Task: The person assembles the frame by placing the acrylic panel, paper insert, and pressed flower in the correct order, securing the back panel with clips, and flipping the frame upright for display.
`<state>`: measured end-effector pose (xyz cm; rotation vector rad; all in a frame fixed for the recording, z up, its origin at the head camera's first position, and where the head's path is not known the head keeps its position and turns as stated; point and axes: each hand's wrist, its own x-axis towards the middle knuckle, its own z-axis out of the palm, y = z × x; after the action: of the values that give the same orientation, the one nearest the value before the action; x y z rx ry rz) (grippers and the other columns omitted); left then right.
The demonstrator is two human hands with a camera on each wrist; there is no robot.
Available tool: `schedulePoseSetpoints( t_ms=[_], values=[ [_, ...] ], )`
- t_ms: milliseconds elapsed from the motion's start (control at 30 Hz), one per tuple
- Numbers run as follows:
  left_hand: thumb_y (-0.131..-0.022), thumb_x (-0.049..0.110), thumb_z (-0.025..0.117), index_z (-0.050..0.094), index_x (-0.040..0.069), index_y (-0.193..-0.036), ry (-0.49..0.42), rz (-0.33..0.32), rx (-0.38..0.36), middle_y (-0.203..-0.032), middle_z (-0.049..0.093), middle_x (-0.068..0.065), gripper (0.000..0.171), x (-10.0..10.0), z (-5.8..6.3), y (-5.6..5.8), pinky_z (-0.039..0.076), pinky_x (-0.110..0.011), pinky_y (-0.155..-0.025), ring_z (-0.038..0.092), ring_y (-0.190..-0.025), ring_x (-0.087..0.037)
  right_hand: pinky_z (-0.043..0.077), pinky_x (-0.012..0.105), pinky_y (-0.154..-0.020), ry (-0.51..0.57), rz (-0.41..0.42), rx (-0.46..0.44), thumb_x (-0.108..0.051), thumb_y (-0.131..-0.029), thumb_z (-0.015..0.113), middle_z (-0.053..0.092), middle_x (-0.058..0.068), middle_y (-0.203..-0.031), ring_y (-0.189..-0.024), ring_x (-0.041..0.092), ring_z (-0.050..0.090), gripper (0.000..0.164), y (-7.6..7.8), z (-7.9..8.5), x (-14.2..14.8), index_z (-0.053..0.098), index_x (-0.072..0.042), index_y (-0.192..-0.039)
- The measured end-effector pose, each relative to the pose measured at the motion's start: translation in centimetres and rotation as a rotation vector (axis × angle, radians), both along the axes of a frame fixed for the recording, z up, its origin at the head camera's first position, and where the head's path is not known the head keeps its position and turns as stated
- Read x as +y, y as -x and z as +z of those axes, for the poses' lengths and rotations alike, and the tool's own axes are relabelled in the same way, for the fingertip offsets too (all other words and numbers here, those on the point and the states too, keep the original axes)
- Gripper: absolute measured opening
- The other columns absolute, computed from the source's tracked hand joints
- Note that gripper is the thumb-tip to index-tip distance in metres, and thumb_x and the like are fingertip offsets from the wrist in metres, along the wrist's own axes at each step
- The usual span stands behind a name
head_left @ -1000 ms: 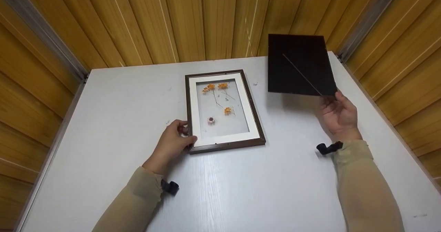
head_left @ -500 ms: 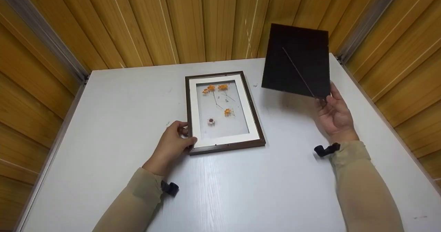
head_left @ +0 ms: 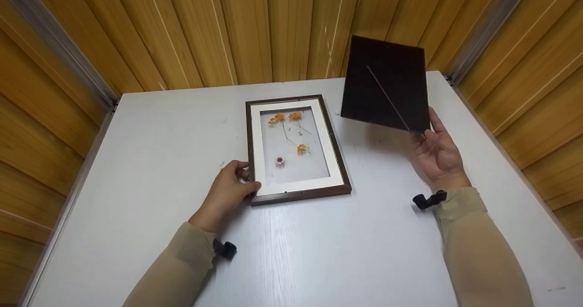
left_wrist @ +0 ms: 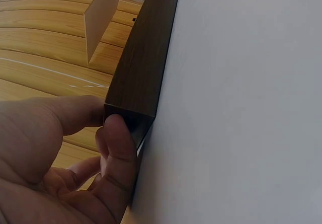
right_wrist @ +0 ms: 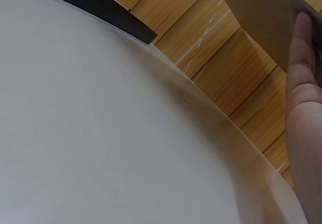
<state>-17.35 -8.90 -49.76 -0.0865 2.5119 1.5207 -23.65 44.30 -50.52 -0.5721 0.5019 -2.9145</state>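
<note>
A dark brown picture frame [head_left: 300, 190] with a white mat [head_left: 256, 152] lies on the table. Within the mat opening show several orange dried flowers [head_left: 295, 115] and a small pale blossom [head_left: 279, 161]. My left hand [head_left: 227, 191] grips the frame's near left corner, thumb on top and fingers at the side. Up to the right, my right hand [head_left: 439, 154] holds a black backing board [head_left: 387, 84] by its near right corner, tilted above the table. A thin diagonal line crosses the board's black face. In the right wrist view the board's brown underside [right_wrist: 256, 17] shows above the fingers.
The white table [head_left: 346, 252] meets yellow wood-plank walls [head_left: 291, 29] at the back and sides. Metal posts [head_left: 492, 24] stand at the far corners. A black wrist camera [head_left: 225, 249] sits on the left sleeve, another black wrist camera [head_left: 428, 200] on the right.
The right hand has raised and turned the backing board, shifting it a little to the left. The left hand and the picture frame have stayed in place.
</note>
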Motion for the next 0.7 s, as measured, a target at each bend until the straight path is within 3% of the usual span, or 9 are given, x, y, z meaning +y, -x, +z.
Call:
schedulePoseSetpoints(
  t_ms=[300,700],
  values=[
    [-0.095,0.012,0.085,0.057,-0.001,-0.156,0.011,-0.01,0.008,-0.124,0.066,-0.013,0.068,0.1,0.2,-0.1,0.058,-0.027,-0.079,0.062,-0.088,-0.017,0.061,0.048,-0.118,0.011,0.04,0.022,0.017,-0.111,0.036,0.063,0.023,-0.163,-0.138,0.043,0.072,0.061,0.0,-0.2,-0.5,0.047,0.002,-0.169],
    [-0.096,0.012,0.085,0.056,-0.001,-0.158,-0.002,-0.004,-0.002,-0.126,0.065,-0.014,0.069,0.0,0.2,0.0,0.062,-0.027,-0.078,0.064,-0.088,-0.017,0.052,0.05,-0.128,0.058,0.201,0.091,0.016,-0.113,0.029,0.052,0.025,-0.172,-0.152,0.044,0.062,0.064,0.0,-0.1,-3.0,0.034,0.0,-0.175]
  ],
)
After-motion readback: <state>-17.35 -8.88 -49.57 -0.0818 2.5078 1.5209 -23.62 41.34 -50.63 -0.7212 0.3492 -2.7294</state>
